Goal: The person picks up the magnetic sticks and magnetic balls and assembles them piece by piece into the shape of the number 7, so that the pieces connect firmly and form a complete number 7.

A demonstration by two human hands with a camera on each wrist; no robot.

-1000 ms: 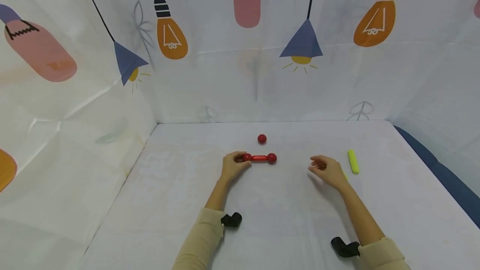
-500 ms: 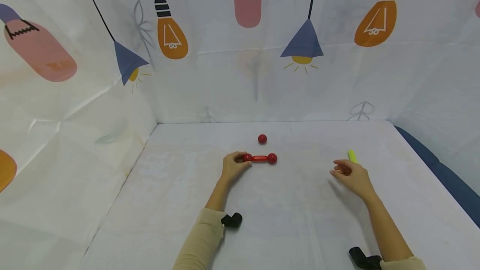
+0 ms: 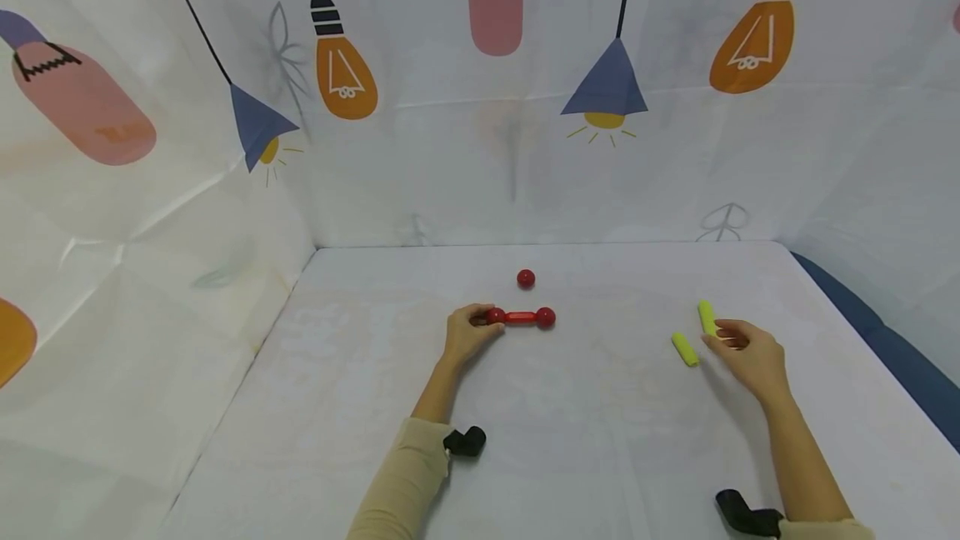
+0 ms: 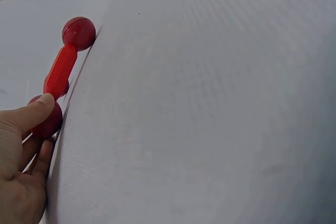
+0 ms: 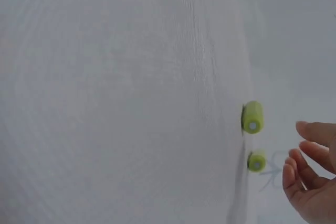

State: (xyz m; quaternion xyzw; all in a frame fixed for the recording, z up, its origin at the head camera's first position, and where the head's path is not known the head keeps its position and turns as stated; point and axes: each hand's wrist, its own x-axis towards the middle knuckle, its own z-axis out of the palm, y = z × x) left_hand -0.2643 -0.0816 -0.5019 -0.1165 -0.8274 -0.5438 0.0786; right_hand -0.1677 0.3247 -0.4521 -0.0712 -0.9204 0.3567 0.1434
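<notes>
A red toy dumbbell [image 3: 521, 317], a ridged bar with a ball at each end, lies on the table. My left hand [image 3: 467, 332] pinches its left ball, the thumb up by the bar in the left wrist view. Beyond the dumbbell sits a loose red ball [image 3: 526, 278]. To the right are two yellow-green cylinders, a nearer cylinder [image 3: 685, 350] and a farther cylinder [image 3: 707, 317]. My right hand [image 3: 757, 361] overlaps the lower end of the farther one in the head view. Seen from the right wrist, its loosely bent fingers [image 5: 317, 129] stand apart from both cylinders and hold nothing.
The white table [image 3: 570, 440] is backed by a white sheet [image 3: 450, 173] printed with lamps and bulbs, which also hangs at the left. Past the table's right edge shows something dark blue [image 3: 900, 357]. Black wrist mounts [image 3: 465, 442] stick out from both sleeves.
My right hand has moved right, away from the middle of the table, over and past the nearer cylinder, which is now uncovered. My left hand and the dumbbell have stayed in place.
</notes>
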